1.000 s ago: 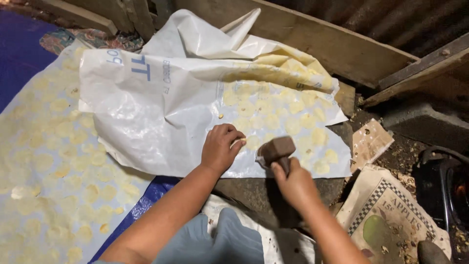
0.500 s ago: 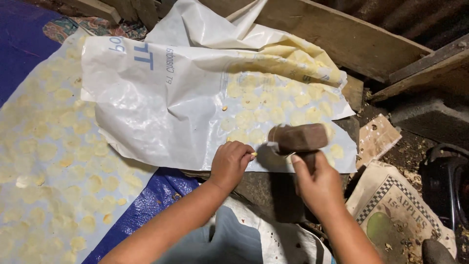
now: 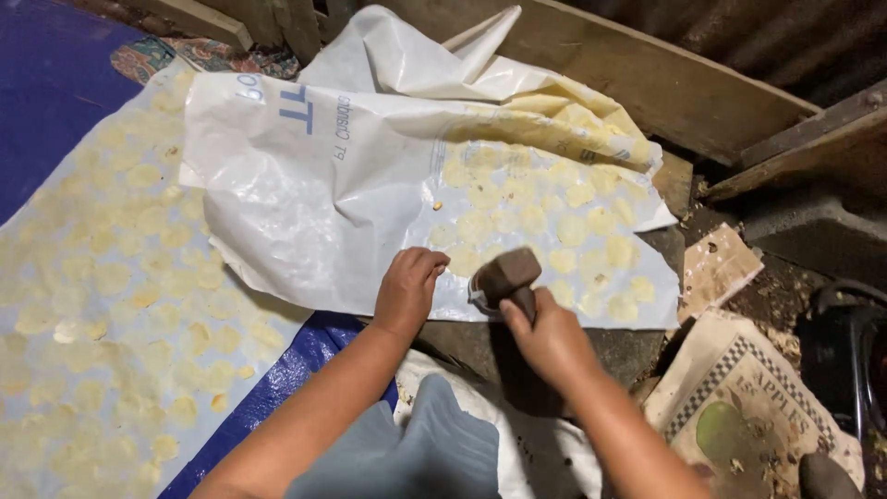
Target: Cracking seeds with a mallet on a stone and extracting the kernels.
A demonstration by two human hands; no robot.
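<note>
Dim shed floor, covered with sheets. Nearest, grey cloth (image 3: 416, 453) across the lap, beside a strip of blue tarp (image 3: 277, 379). Just beyond, right hand (image 3: 550, 337) wrapped fully round the handle of a dark wooden mallet (image 3: 504, 275), its head down at the near edge of the white plastic sheet (image 3: 351, 194). Left hand (image 3: 407, 286) just beside the mallet, fingers curled and tips pressed to the sheet; cannot tell whether anything small sits under them. Looks like the pounding step, a piece being flattened under the plastic. Calls for fingertips kept clear of the mallet head and the sheet held flat. Further out, pale yellow discs (image 3: 573, 226) showing through the sheet, more on a wide sheet (image 3: 92, 305) at left. Farthest, a wooden plank (image 3: 665, 83).
</note>
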